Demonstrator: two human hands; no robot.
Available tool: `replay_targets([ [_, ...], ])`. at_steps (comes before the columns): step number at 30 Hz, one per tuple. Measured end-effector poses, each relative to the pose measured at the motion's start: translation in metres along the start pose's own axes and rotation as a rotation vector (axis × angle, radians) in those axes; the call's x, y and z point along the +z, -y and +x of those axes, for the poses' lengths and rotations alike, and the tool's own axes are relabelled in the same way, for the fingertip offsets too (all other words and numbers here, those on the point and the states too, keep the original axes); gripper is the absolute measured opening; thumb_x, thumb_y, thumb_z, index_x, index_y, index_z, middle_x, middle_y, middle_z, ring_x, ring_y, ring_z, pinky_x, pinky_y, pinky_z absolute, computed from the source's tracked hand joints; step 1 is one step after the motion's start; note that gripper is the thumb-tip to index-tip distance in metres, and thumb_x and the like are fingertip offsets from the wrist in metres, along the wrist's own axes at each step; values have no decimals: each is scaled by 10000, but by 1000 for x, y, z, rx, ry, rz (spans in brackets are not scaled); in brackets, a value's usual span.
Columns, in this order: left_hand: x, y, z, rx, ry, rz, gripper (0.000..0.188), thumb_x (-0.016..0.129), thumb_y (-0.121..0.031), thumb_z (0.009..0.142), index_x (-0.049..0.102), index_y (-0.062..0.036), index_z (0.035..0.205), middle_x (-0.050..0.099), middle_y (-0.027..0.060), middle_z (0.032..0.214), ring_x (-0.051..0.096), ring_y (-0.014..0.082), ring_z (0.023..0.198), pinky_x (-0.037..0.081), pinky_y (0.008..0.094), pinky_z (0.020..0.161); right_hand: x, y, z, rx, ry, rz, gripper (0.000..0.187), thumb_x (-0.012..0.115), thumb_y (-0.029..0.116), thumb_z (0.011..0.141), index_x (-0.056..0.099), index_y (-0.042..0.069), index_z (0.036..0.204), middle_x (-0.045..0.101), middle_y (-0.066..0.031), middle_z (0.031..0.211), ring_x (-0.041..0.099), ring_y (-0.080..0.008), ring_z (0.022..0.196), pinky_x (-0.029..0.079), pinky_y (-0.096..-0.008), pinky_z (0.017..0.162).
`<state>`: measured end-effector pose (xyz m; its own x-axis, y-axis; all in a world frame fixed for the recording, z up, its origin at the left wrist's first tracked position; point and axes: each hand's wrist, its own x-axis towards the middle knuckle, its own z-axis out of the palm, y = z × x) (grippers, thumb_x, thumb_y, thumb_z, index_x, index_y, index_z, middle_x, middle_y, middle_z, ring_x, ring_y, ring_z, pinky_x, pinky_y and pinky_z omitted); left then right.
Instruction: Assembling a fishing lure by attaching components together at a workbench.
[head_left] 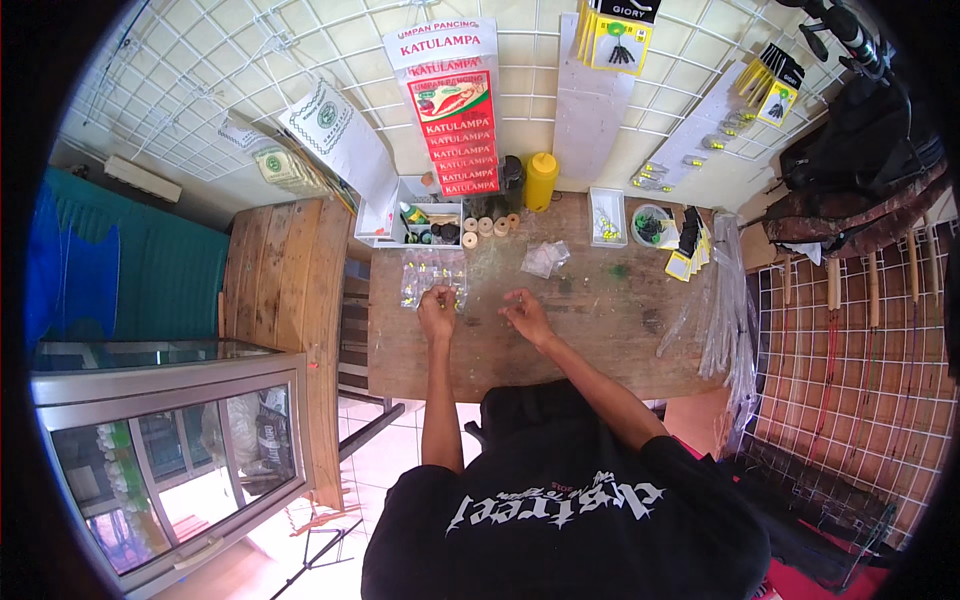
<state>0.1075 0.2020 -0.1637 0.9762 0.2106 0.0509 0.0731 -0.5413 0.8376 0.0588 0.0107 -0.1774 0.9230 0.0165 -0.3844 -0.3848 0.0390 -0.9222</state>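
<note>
a: near edge first. both forearms come up over the wooden workbench [600, 360]. left hand [437, 312] is curled narrow, fingertips pinched at the lower edge of a strip of small clear packets [432, 277]; looks like it grips one, though the item is too small to be sure.

b: right hand?

a: right hand [523, 315] also pinched narrow, just beside the left, resting on the bench. whatever it holds is too small to tell. hands sit close, probably so a tiny piece can pass between them.

b: farther back?

a: a crumpled clear bag [545, 258] mid-bench, apart from both hands. then a row of small wooden spools [487, 226], a white tray of bits [428, 225], a yellow bottle [541, 180], all within arm's reach at the back edge. hanging packets on the wire wall grid [300, 60] behind.
</note>
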Motion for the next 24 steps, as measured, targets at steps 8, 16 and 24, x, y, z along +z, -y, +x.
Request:
replay_targets([
  [8,6,5,0,-32,-17,265,243,737,-167,764,668,-26,950,652,138,765,639,284,711,491,405,659,-59,-20,-27,135,-19,4,187,536,48,910,505,96,1088,678,-82,949,569,-83,659,453,-222,572],
  [16,7,-11,-22,41,-89,278,285,715,-149,777,651,-50,1036,630,115,806,611,293,736,478,419,685,-105,-27,-44,114,-250,185,162,546,39,900,504,50,1057,670,-78,882,600,-108,631,493,-250,519],
  [24,37,-34,-61,319,55,285,284,712,-162,776,642,-52,1028,593,147,965,569,332,923,439,436,823,-163,-18,-18,-58,-609,2,129,578,-6,855,573,62,964,657,-37,808,571,-75,606,453,-218,518],
])
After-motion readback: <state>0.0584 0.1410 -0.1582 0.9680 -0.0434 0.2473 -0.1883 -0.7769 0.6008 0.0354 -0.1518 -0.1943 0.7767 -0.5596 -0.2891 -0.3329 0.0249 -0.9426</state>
